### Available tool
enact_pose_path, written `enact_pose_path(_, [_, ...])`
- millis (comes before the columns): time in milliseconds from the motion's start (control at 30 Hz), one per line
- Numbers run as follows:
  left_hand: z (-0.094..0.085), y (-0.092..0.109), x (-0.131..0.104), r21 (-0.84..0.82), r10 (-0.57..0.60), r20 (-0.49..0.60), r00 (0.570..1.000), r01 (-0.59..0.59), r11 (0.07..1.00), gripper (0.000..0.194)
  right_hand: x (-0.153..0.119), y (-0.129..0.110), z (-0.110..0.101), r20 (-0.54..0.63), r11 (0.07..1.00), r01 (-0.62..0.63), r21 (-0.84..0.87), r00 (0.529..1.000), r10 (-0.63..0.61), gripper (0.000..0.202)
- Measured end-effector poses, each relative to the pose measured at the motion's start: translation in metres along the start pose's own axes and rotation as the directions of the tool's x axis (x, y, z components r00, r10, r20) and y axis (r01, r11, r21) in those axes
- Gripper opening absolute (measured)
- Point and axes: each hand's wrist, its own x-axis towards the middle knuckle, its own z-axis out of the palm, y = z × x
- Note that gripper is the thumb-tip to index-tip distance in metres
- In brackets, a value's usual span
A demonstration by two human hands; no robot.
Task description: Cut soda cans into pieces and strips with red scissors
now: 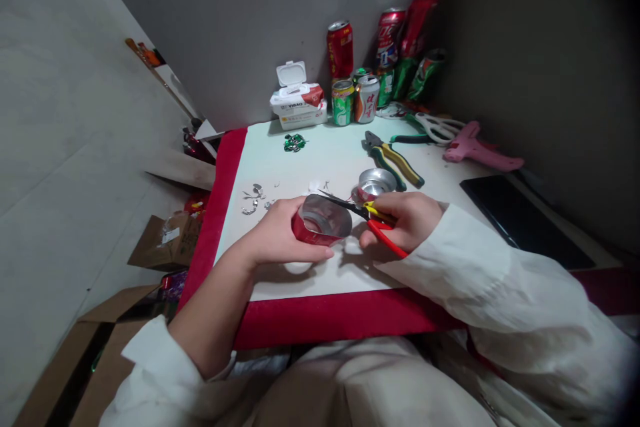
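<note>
My left hand (283, 235) is wrapped round a red drink can (320, 237) whose top is cut off. The open end tilts up and to the right, showing the bare silver inside. In my right hand (410, 219) is a pair of scissors (377, 221) with red and yellow handles. Their dark blades point left and lie just at the can's upper rim; whether they touch it I cannot tell. Behind the scissors lies a cut-off silver can end (377, 181). Small metal scraps (255, 197) are scattered left of the can.
Pliers (397, 159), white-handled scissors (440, 128) and a pink glue gun (483, 148) lie at the back right, near a black tablet-like slab (525, 220). Several drink cans (367, 99) and a wipes pack (299, 107) stand along the wall. Green foil pieces (295, 142) lie at the back left.
</note>
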Motion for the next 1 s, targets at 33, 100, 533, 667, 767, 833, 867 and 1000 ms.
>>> enact_pose_path(33, [0.000, 0.000, 0.000, -0.016, 0.005, 0.009, 1.000, -0.004, 1.000, 0.042, 0.000, 0.000, 0.000, 0.009, 1.000, 0.002, 0.003, 1.000, -0.002, 0.056])
enact_pose_path(100, [-0.001, 0.001, 0.000, -0.048, 0.015, 0.024, 1.000, -0.014, 0.999, 0.040, 0.001, 0.001, -0.001, 0.031, 1.000, 0.006, 0.010, 0.999, -0.007, 0.056])
enact_pose_path(533, [-0.006, -0.002, 0.003, -0.119, 0.050, 0.107, 0.993, -0.037, 0.992, 0.037, 0.003, 0.005, 0.000, 0.073, 0.998, 0.005, 0.069, 0.997, -0.010, 0.055])
enact_pose_path(667, [-0.010, -0.004, 0.003, -0.117, 0.061, 0.082, 0.995, -0.051, 0.992, 0.040, 0.004, 0.005, 0.003, 0.052, 0.993, -0.081, 0.088, 0.996, 0.077, 0.057])
enact_pose_path(767, [-0.012, -0.005, 0.002, -0.072, 0.068, -0.019, 0.998, -0.069, 0.995, 0.047, 0.005, 0.007, 0.004, -0.010, 0.983, -0.157, 0.096, 0.987, 0.159, 0.054])
enact_pose_path(833, [-0.014, -0.006, 0.002, -0.003, 0.061, -0.125, 0.990, -0.062, 0.998, 0.053, 0.006, 0.010, 0.005, -0.056, 0.979, -0.172, 0.112, 0.982, 0.179, 0.054])
enact_pose_path(867, [-0.015, -0.006, 0.002, 0.053, 0.071, -0.177, 0.982, -0.063, 0.997, 0.057, 0.007, 0.011, 0.005, -0.072, 0.978, -0.168, 0.121, 0.981, 0.178, 0.055])
enact_pose_path(1000, [-0.018, -0.007, 0.003, 0.264, 0.161, -0.327, 0.931, -0.073, 0.962, 0.066, 0.007, 0.016, 0.008, -0.110, 0.981, -0.139, 0.139, 0.982, 0.154, 0.058])
